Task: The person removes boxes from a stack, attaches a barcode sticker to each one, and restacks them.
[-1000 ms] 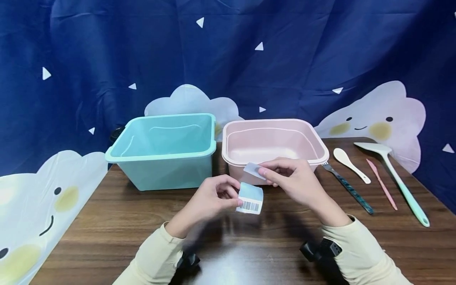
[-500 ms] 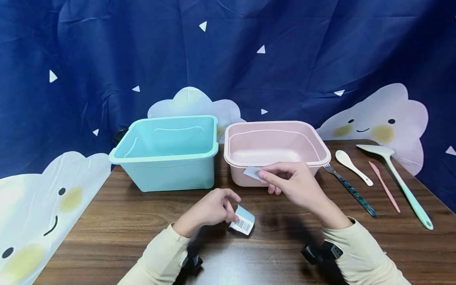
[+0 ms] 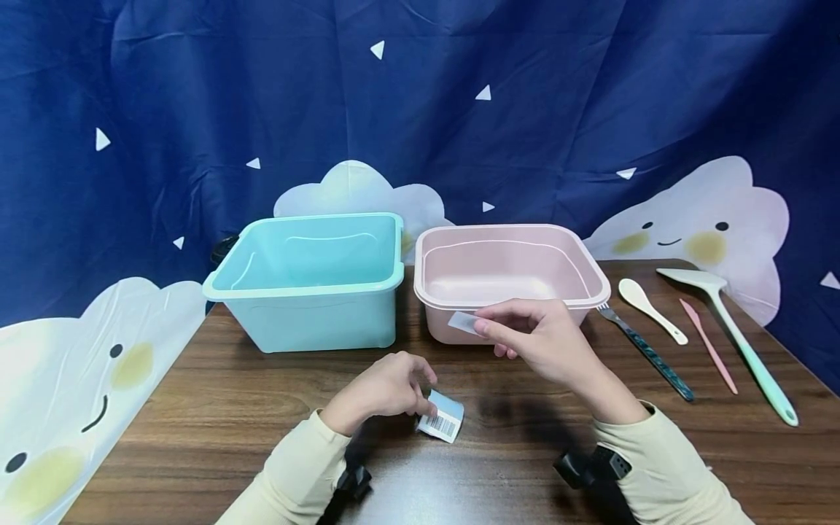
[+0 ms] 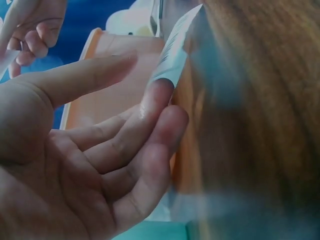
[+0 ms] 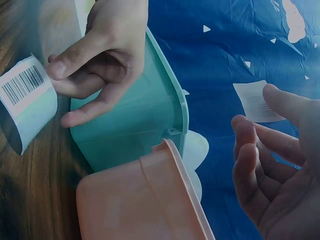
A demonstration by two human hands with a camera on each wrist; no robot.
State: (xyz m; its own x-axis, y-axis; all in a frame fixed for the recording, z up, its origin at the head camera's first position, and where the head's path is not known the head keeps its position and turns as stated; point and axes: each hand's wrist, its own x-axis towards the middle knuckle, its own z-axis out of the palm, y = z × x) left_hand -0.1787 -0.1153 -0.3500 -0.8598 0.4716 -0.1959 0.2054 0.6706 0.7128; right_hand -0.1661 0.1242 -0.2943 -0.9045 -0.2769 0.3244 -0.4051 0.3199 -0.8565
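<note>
Lowered since 1 second ago, the left hand (image 3: 383, 390) has brought the barcode label (image 3: 441, 415) down to the table (image 3: 197, 408) near its front edge, thumb and fingertips pinching the label's left side while its far end touches the wood. That label looks like thin, light, floppy paper that curls easily; its edge is probably the best place to hold it. A smaller white sticker (image 3: 463, 321) is pinched between thumb and forefinger of the right hand (image 3: 534, 339), held just in front of the pink tub (image 3: 512, 299). Left of that tub stands the teal tub (image 3: 308, 313). Toward the right edge lie 4 utensils: a fork (image 3: 646, 351), white spoon (image 3: 650, 308), pink knife (image 3: 707, 344) and mint spatula (image 3: 735, 332)
</note>
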